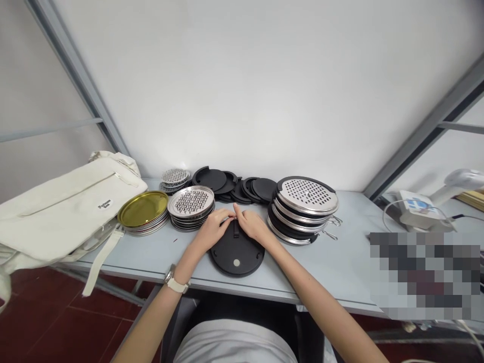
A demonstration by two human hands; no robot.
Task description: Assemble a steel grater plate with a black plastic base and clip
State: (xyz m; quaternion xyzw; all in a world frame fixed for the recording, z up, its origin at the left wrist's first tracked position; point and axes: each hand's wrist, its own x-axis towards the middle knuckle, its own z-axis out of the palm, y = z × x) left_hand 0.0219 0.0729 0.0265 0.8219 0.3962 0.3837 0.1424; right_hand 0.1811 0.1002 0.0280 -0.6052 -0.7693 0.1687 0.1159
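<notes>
A black round plastic base lies on the table in front of me, a pale round dot near its close edge and a dark slot or strap near its far edge. At that far edge my left hand is closed, its fingertips pinching a small shiny piece too small to make out. My right hand meets it from the other side, thumb up and fingers curled by the rim; what they hold is hidden. Just right of it stands a stack of round graters in black bases, with wire loops sticking out.
Left of my hands are a stack of metal grater discs, gold-coloured round lids and a cream bag. Smaller grater discs and loose black bases line the wall. A white device with cables sits at right.
</notes>
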